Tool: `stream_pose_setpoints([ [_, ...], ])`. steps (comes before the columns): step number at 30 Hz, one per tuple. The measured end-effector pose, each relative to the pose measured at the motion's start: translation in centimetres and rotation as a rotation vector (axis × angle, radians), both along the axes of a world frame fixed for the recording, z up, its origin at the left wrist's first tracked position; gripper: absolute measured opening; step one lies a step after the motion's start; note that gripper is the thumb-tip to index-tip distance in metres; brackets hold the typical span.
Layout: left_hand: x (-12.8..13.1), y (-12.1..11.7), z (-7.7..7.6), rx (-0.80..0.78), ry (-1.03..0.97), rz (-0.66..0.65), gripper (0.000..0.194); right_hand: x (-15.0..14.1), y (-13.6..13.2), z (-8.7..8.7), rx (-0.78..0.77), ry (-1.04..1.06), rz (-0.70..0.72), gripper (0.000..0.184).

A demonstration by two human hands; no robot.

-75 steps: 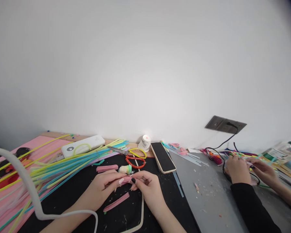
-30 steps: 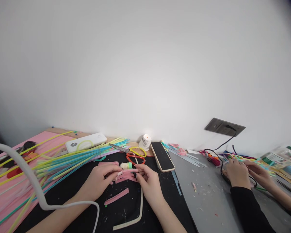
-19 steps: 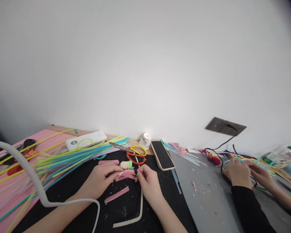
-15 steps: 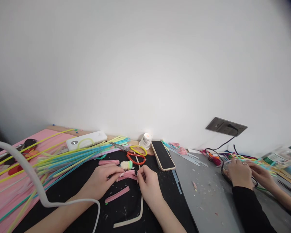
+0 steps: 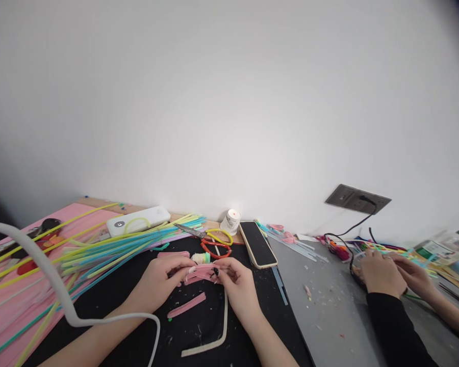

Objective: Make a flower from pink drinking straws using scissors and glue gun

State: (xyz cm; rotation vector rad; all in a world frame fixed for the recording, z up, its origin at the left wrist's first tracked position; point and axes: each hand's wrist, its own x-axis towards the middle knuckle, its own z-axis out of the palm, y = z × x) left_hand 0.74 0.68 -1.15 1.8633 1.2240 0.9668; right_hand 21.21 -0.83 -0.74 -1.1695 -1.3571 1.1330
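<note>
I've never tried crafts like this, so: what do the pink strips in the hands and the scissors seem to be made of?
Pink strips: probably soft chenille, given their matte, plush look; any core inside is hidden.
Scissors: blades likely metal, grey with a dull sheen; the red and yellow handles look smooth, perhaps plastic or plastic-coated.

Soft light on the wall (image 5: 229, 112), dimmer corners

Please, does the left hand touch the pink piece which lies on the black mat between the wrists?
Apart. The head view shows bare black mat between the left hand, which holds other pink strips, and this pink piece.
</note>
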Motion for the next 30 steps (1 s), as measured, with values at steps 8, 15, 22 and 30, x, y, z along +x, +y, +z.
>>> stream_pose_setpoints([
  [8, 0.27, -0.19, 0.80, 0.138, 0.082, -0.036, 0.024, 0.28, 0.18, -0.30, -0.026, 0.032, -0.003, 0.013],
  [15, 0.21, -0.04, 0.41, 0.084, 0.052, -0.011, 0.025, 0.19, 0.48, -0.40, -0.086, 0.160, 0.034, 0.016],
  [22, 0.38, -0.02, 0.40, -0.127, -0.098, -0.007, 0.023, 0.10, 0.10, 0.21, -0.048, 0.107, 0.025, 0.016],
  [30, 0.90, 0.03, 0.92, -0.299, -0.232, -0.062, 0.024, 0.38, 0.03, 0.15, 0.019, -0.003, 0.000, 0.014],
])
